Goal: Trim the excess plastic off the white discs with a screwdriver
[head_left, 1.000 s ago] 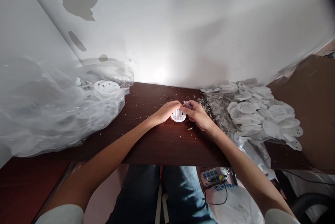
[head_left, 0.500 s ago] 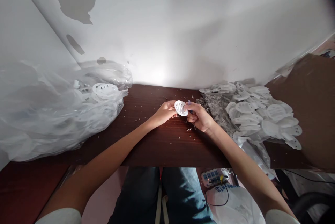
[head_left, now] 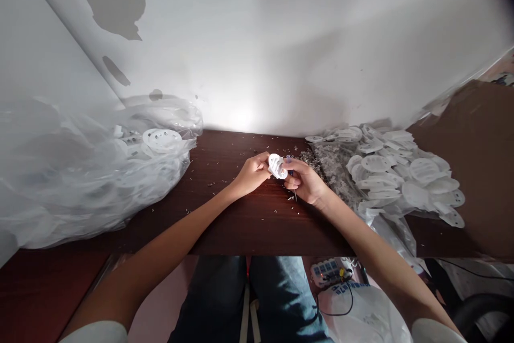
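A small round white plastic plate [head_left: 276, 165] with raised ribs is held up over the middle of the table, tilted toward me. My left hand [head_left: 254, 172] pinches its left edge between thumb and fingers. At the plate's right side, the thumb of my right hand [head_left: 304, 178] presses on its face. Tucked in that same hand is a slim screwdriver with a purple handle [head_left: 288, 159], its thin metal shaft pointing down below the fingers. What lies between my right fingertips and the plate is too small to make out.
Tiny metal pieces lie scattered on the dark wooden table [head_left: 241, 230]. To the left stands a big clear bag [head_left: 92, 188] of white plates. At right, a pile of similar plates [head_left: 401, 172] sits by small clear parts [head_left: 339, 172] and a brown board [head_left: 482, 172]. A power strip [head_left: 327, 272] lies below.
The plate has turned slightly in my hands. My right fingers have shifted a little left, and the screwdriver shaft now hangs more upright. The view has moved very slightly.
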`<state>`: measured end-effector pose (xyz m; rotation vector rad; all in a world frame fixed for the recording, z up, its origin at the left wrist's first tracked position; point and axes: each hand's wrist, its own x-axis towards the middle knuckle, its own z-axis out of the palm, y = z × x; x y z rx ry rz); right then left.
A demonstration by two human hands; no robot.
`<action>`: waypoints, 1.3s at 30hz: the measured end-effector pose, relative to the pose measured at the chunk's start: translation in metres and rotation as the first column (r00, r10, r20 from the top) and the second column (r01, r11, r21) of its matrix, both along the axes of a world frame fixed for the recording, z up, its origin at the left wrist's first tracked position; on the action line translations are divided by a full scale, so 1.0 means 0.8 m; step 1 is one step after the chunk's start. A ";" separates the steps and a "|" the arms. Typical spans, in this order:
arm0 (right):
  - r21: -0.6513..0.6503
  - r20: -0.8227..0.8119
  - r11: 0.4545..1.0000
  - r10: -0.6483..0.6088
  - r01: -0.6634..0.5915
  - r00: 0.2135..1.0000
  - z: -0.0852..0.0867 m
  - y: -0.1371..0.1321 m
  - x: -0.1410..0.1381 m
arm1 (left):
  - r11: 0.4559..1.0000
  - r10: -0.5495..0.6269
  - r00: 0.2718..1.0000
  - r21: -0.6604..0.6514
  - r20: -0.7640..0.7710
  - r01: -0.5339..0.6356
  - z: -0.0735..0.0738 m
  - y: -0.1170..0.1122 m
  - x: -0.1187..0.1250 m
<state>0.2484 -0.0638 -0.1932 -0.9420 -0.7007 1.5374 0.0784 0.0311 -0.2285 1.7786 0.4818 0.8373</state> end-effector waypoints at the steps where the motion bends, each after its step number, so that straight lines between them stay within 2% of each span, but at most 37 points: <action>1: 0.000 -0.004 1.000 -0.011 0.011 1.000 0.000 0.000 0.000 | 0.999 0.009 1.000 0.035 -0.019 -0.009 0.000 0.001 -0.001; 3: -0.002 -0.003 0.999 -0.049 0.049 0.999 0.000 0.001 0.001 | 0.989 0.037 0.997 0.148 -0.066 -0.027 0.002 0.004 -0.005; 5: 0.002 0.018 0.996 -0.091 0.091 0.996 -0.001 0.003 0.003 | 0.942 0.103 0.990 0.330 -0.093 -0.067 0.003 0.008 -0.010; 7: 0.012 0.052 0.994 -0.113 0.112 0.992 -0.003 0.005 0.006 | 0.824 0.183 0.979 0.558 -0.090 -0.103 0.005 0.011 -0.015; 9: 0.027 0.081 0.993 -0.113 0.111 0.990 -0.007 0.006 0.008 | 0.647 0.232 0.969 0.757 -0.085 -0.088 0.007 0.014 -0.020; 11: 0.038 0.099 0.994 -0.103 0.099 0.990 -0.011 0.006 0.008 | 0.479 0.259 0.962 0.876 -0.086 -0.050 0.009 0.014 -0.022; 12: 0.043 0.106 0.995 -0.098 0.094 0.990 -0.013 0.007 0.008 | 0.418 0.277 0.958 0.907 -0.079 -0.046 0.010 0.014 -0.023; 13: 0.047 0.112 0.995 -0.093 0.089 0.989 -0.015 0.006 0.007 | 0.375 0.296 0.953 0.926 -0.068 -0.050 0.011 0.013 -0.023; 15: 0.046 0.120 0.996 -0.083 0.078 0.989 -0.015 0.006 0.005 | 0.337 0.322 0.945 0.940 -0.060 -0.055 0.013 0.011 -0.024; 17: 0.033 0.123 0.997 -0.069 0.066 0.990 -0.014 0.005 0.003 | 0.365 0.316 0.944 0.931 -0.093 -0.030 0.015 0.009 -0.024; 18: 0.028 0.125 0.998 -0.065 0.062 0.990 -0.012 0.004 0.002 | 0.401 0.302 0.946 0.916 -0.119 -0.013 0.017 0.008 -0.024; 23: 0.034 0.129 0.998 -0.057 0.053 0.990 -0.008 0.004 0.003 | 0.654 0.205 0.957 0.756 -0.206 0.022 0.026 0.005 -0.024; 26: 0.023 0.123 0.999 -0.035 0.033 0.992 -0.009 0.005 0.006 | 0.742 0.137 0.967 0.669 -0.213 0.042 0.027 0.005 -0.023; 28: 0.016 0.121 1.000 -0.021 0.019 0.992 -0.010 0.006 0.008 | 0.777 0.141 0.977 0.629 -0.162 -0.008 0.026 0.003 -0.021; 30: 0.043 0.187 0.998 -0.055 0.047 0.981 -0.010 0.006 0.009 | 0.824 0.230 0.969 0.548 -0.089 -0.145 0.024 -0.001 -0.017; 31: 0.077 0.265 0.994 -0.093 0.075 0.960 -0.010 0.006 0.009 | 0.856 0.284 0.957 0.465 -0.061 -0.224 0.022 -0.003 -0.014; 33: 0.203 0.491 0.973 -0.200 0.112 0.848 -0.011 0.004 0.008 | 0.922 0.332 0.943 0.224 -0.040 -0.315 0.021 -0.006 -0.009; 35: 0.369 0.703 0.927 -0.326 0.067 0.632 -0.012 0.002 0.006 | 0.958 0.287 0.958 -0.024 -0.010 -0.287 0.019 -0.008 -0.006; 37: 0.488 0.802 0.872 -0.436 -0.027 0.408 -0.015 -0.001 0.003 | 0.955 0.238 0.971 -0.191 0.035 -0.227 0.018 -0.007 -0.003; 39: 0.528 0.829 0.845 -0.489 -0.090 0.270 -0.018 -0.002 0.002 | 0.933 0.241 0.969 -0.290 0.055 -0.215 0.016 -0.006 -0.001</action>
